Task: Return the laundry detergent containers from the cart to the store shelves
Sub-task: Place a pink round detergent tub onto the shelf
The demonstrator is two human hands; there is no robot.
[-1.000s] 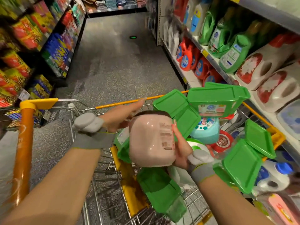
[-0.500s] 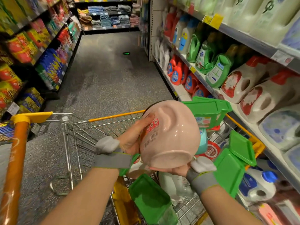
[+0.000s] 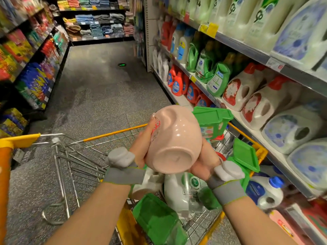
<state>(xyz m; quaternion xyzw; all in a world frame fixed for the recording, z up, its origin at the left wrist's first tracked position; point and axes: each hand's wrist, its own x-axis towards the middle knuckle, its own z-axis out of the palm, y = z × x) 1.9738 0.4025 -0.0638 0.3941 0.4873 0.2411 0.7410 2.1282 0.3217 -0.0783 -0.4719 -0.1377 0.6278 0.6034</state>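
Cradling the pink detergent jug (image 3: 174,140) above the cart (image 3: 115,132), both hands (image 3: 141,147) clasp its glossy, likely heavy, slippery sides; supporting the base seems wisest.

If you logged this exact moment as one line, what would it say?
pink detergent jug | held above cart, base toward camera | left hand grips its side | right hand holds it underneath | not yet on shelf

One pink detergent jug (image 3: 174,142); two hands; one cart (image 3: 113,133); three green-lidded tubs visible in it.
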